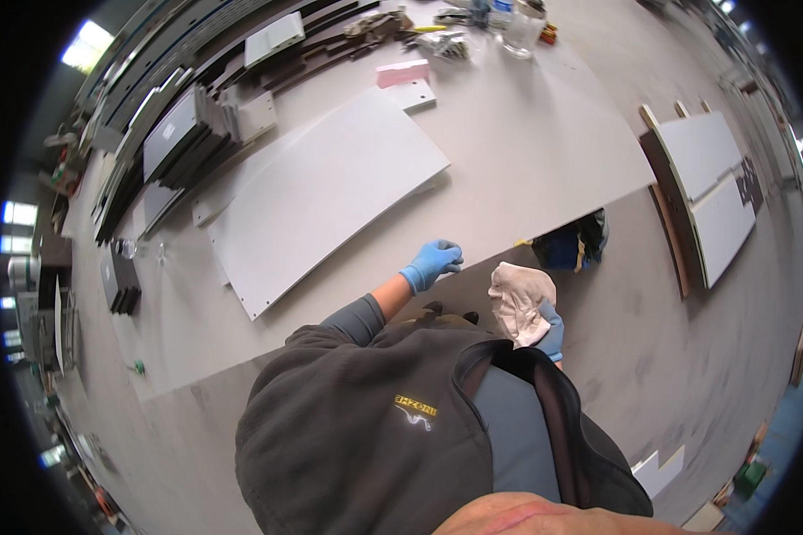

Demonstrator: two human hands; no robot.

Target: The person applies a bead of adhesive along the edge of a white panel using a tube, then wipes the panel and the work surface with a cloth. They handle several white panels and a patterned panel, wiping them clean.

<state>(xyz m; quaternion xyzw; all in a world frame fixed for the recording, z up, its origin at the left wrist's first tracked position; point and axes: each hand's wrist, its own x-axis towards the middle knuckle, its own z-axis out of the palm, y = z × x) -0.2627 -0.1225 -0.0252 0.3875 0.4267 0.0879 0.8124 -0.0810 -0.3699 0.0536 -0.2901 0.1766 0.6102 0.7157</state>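
Observation:
My right hand (551,332), in a blue glove, is closed on a crumpled off-white cloth (521,299) beyond the table's near edge. The cloth hangs in front of my body. My left hand (435,265), also in a blue glove, is at the near edge of the table (544,152). Its fingers are curled together, and what they hold, if anything, I cannot make out. Just beyond it lies a large pale panel (330,187) with small holes near its ends. A pink block (402,73) rests by a smaller white piece at the panel's far end.
Stacked panels (183,138) stand at the left, with dark strips (330,45) behind them. A clear bottle (521,34) is at the far edge. Below the table edge is a dark container (569,245). More panels on a pallet (709,196) stand on the floor at right.

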